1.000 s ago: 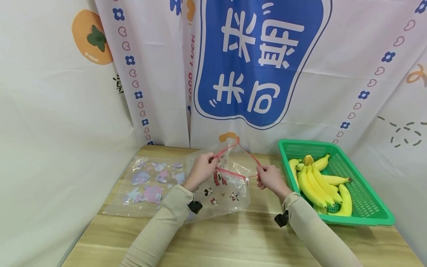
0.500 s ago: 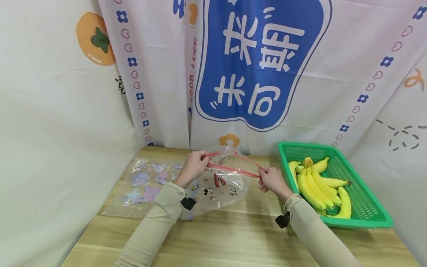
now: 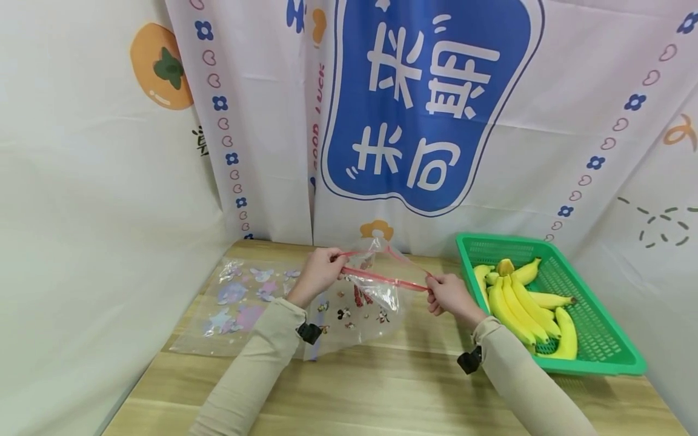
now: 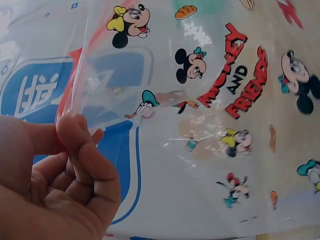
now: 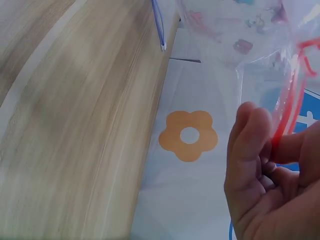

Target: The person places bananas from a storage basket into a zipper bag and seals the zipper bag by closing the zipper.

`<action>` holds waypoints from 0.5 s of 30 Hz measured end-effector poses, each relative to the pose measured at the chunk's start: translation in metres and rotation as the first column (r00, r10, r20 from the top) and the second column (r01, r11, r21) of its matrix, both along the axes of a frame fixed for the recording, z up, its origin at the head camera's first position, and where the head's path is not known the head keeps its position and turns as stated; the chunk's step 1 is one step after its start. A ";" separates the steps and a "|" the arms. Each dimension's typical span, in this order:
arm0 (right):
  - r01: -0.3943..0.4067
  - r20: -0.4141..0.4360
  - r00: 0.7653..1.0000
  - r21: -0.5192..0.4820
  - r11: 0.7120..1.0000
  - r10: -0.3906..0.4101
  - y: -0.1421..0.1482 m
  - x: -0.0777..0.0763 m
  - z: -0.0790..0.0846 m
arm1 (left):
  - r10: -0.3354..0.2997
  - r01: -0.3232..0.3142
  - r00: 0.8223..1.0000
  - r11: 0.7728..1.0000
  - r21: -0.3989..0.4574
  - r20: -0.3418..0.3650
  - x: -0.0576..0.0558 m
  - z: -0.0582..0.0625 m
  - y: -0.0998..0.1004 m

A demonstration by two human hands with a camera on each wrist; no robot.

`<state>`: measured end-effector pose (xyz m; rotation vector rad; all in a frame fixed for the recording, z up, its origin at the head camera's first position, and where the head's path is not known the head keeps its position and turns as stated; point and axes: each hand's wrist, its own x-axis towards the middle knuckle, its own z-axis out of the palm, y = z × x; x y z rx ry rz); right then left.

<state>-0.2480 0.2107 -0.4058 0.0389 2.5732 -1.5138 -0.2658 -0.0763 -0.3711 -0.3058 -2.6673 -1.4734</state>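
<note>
Clear bag (image 3: 357, 321): red rim (image 3: 376, 277) pinched by left hand (image 3: 319, 275), right hand (image 3: 451, 297).

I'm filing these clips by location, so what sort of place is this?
Probably a small indoor booth set up for filming, though I can't be sure: printed sheets close in the back and sides of a wood-grain table bearing a green basket.
</note>
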 end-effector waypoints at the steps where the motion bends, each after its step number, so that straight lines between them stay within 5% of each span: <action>1: -0.010 0.000 1.000 -0.003 1.000 0.010 0.000 0.000 0.000 | -0.019 0.019 1.000 1.000 -0.002 -0.001 0.000 0.000 0.002; 8: -0.131 0.025 0.991 0.001 0.991 0.131 -0.004 0.004 0.005 | -0.088 0.086 0.995 0.995 -0.056 -0.043 0.003 0.000 0.018; 15: -0.155 0.034 0.987 0.006 0.988 0.154 -0.006 0.006 0.010 | -0.111 0.104 0.991 0.989 -0.103 -0.067 0.005 0.001 0.027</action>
